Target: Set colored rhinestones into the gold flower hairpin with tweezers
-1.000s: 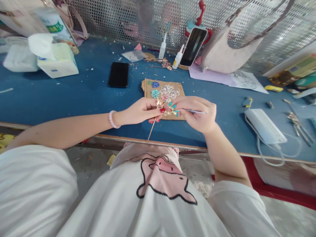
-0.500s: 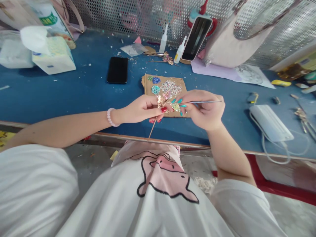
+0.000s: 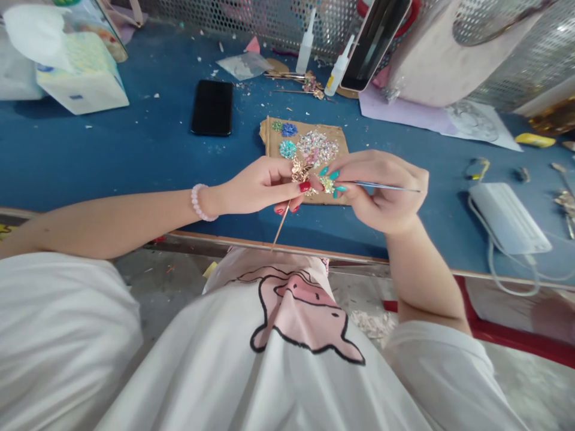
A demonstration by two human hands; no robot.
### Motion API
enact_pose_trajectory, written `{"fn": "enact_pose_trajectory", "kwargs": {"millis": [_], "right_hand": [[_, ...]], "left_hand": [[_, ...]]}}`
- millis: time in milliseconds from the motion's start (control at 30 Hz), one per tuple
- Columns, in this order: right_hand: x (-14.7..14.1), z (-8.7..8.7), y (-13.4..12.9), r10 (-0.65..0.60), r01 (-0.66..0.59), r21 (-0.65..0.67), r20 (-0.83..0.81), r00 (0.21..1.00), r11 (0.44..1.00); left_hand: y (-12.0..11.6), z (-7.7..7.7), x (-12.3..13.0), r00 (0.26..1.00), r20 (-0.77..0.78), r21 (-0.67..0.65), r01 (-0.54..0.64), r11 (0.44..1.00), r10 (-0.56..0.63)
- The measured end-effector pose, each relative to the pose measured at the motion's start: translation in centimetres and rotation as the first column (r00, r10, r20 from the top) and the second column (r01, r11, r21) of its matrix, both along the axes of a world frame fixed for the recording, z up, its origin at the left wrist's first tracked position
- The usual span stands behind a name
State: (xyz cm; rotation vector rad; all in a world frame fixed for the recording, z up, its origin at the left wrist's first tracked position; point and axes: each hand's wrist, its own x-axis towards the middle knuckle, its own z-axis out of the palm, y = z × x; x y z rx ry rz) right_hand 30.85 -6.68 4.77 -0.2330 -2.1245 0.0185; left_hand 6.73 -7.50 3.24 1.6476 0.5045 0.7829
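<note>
Gold metal glints between the two hands: a flower-shaped hairpin ornament [image 3: 300, 170] sits pinched in the left hand [image 3: 258, 190], thumb and forefinger closed on it just below the blossoms, while its thin gold stick [image 3: 280, 225] slants down past the table edge toward the lap. The right hand [image 3: 381, 190] is closed as well, its fingers curled around a slim metal pick [image 3: 389, 187] that lies across the palm and points out to the right; the turquoise-nailed fingertips [image 3: 335, 175] meet the ornament's right side, touching or nearly touching a small glittering piece there. Both hands hover just above the near edge of a brown cardboard sheet [image 3: 272, 133] that carries little heaps of sequins [image 3: 317, 145] in silver, blue and green.

Outward from there, the cardboard lies on a blue table [image 3: 112, 155]. A black phone [image 3: 212, 108] lies flat just left of it. Behind the cardboard stand two small white glue bottles [image 3: 306, 43], with a few more gold pins [image 3: 305, 81] lying between them. A second phone [image 3: 375, 42] leans upright against a stand, near the bottles on their right. At the far left stands a tissue box [image 3: 85, 81]; to the far right, a white power bank [image 3: 507, 218] with its cable rests near the table edge.
</note>
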Motion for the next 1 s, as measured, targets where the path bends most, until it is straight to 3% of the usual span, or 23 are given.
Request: {"fn": "enact_pose_trajectory", "kwargs": {"millis": [200, 367, 667, 800, 1000], "right_hand": [[0.23, -0.67, 0.10, -0.091, 0.090, -0.065, -0.018, 0.996, 0.994], [0.09, -0.82, 0.16, -0.016, 0.000, -0.167, -0.098, 0.995, 0.986], [0.08, -0.07, -0.04, -0.020, 0.018, -0.118, -0.011, 1.000, 0.993], [0.21, -0.29, 0.13, -0.072, 0.073, -0.087, 0.016, 0.997, 0.994], [0.49, -0.47, 0.17, -0.044, 0.057, -0.124, 0.104, 0.994, 0.991]], "left_hand": [[-0.27, 0.26, 0.04, 1.000, -0.028, -0.002, -0.014, 1.000, 0.014], [-0.45, 0.30, -0.01, 1.000, -0.005, 0.005, -0.013, 1.000, 0.013], [-0.48, 0.61, 0.20, 0.991, -0.080, -0.024, -0.107, 0.994, 0.105], [-0.42, 0.50, 0.20, 0.994, -0.060, -0.023, -0.093, 0.995, 0.092], [-0.42, 0.47, 0.23, 0.992, -0.067, -0.042, -0.111, 0.993, 0.108]]}}
